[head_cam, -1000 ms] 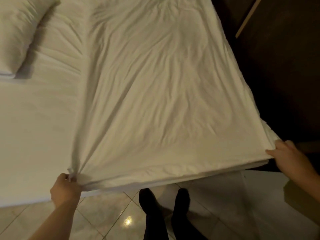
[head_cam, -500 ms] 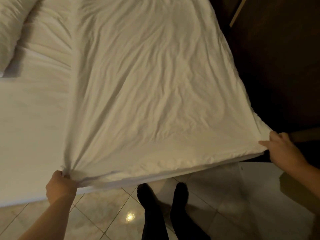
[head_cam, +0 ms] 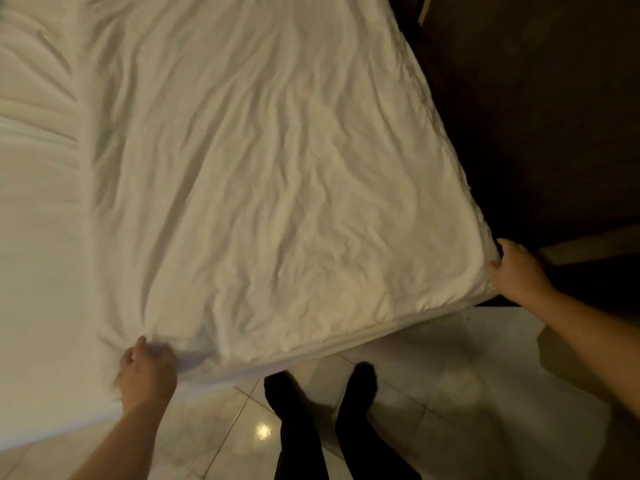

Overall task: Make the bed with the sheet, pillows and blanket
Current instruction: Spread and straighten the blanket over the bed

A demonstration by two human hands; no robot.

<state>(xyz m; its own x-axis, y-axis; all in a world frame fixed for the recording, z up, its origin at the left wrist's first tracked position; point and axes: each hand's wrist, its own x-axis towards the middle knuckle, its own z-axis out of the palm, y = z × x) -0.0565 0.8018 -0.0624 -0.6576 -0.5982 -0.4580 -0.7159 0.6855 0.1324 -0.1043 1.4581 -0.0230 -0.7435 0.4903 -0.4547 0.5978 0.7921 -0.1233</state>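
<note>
A wrinkled white blanket (head_cam: 270, 188) lies spread over the right half of the bed, its near hem along the foot edge. My left hand (head_cam: 147, 374) grips the blanket's near left corner, where the cloth bunches. My right hand (head_cam: 517, 271) holds the near right corner at the mattress corner. To the left, the white fitted sheet (head_cam: 38, 271) lies bare and smooth, with creases towards the top left. No pillow is in view.
My two legs in dark socks (head_cam: 318, 420) stand on the glossy tiled floor (head_cam: 450, 393) at the foot of the bed. Dark wooden furniture (head_cam: 536, 116) runs close along the bed's right side.
The blanket has gone from taut to slack, with more wrinkles. Both hands moved forward with its corners. The view shifted right, so the pillow has left the frame.
</note>
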